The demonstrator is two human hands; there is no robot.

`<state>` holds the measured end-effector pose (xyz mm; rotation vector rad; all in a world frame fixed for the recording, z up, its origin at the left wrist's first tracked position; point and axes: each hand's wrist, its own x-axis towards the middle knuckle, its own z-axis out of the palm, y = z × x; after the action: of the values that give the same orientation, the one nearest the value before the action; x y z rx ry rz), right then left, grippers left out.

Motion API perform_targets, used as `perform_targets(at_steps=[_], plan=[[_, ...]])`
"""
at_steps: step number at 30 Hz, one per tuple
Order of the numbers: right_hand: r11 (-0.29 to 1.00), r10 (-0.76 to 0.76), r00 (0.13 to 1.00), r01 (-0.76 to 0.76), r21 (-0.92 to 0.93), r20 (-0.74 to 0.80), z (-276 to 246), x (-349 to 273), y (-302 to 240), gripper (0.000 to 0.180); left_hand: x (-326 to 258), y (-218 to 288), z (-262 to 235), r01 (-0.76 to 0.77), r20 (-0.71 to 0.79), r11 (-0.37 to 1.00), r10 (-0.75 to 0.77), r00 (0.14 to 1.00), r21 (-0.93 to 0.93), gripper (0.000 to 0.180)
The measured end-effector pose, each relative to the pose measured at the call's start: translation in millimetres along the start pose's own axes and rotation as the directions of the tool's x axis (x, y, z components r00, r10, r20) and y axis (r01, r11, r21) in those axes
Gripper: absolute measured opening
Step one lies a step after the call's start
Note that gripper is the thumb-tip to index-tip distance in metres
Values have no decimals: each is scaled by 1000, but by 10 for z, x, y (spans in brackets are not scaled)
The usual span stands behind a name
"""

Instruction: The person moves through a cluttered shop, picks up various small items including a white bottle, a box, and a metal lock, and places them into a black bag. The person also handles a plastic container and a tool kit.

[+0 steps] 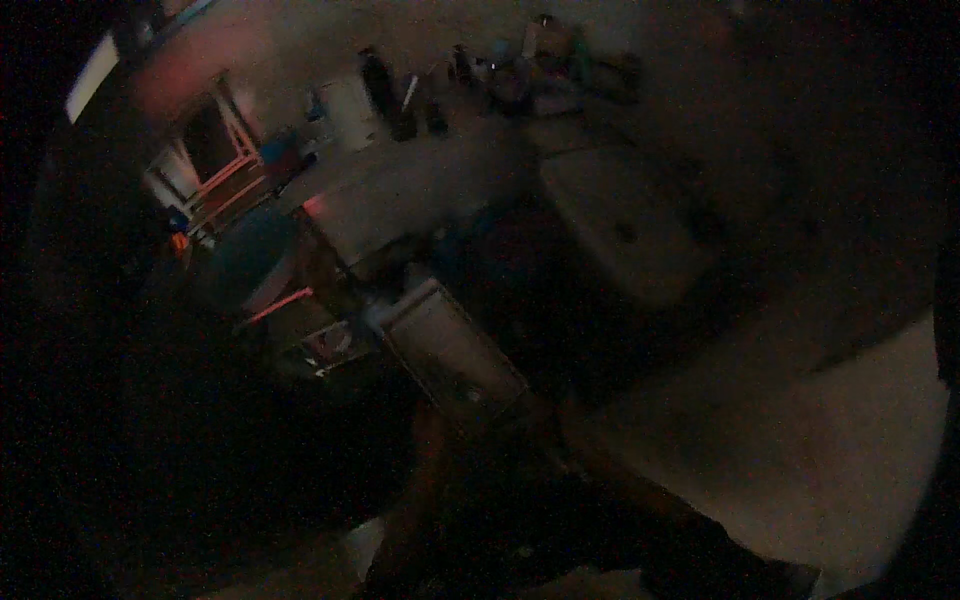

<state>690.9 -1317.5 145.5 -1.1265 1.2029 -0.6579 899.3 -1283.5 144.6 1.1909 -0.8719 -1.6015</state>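
In near darkness a forearm (420,500) rises from the near edge toward a flat pale panel (450,350), its fingers too dim to tell open or closed, so a blind grab could knock bottles (385,90) on the far desk (420,185).

counter (800,440): pale grey | sink (630,230): dull grey-white | flat tray (450,350): grey, pale rim | bottles (385,95): dark | frame (235,165): red-orange, white

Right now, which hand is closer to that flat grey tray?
Left, as far as the dim picture shows: the left hand meets the near end of the tray; the right hand sits off its right corner.
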Motion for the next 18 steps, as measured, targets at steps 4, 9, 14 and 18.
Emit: perform_targets(at_steps=[4,9,14,18], plan=[[998,-55,986,55,-3,-157,284,80,-247,43,207,459,-565,-6,56,999,3,998,54,71],[997,-57,956,72,41,-287,1238,28,-587,44,193,1079,-1427,-12,133,994,-3,991,112,70],[992,-125,923,128,-17,-363,2299,-174,-873,46,-408,1218,-2184,9,216,989,-42,975,150,68],[965,-259,877,217,-147,-404,2590,-284,-1132,47,-1132,1140,-2639,33,211,987,-67,975,158,67]])
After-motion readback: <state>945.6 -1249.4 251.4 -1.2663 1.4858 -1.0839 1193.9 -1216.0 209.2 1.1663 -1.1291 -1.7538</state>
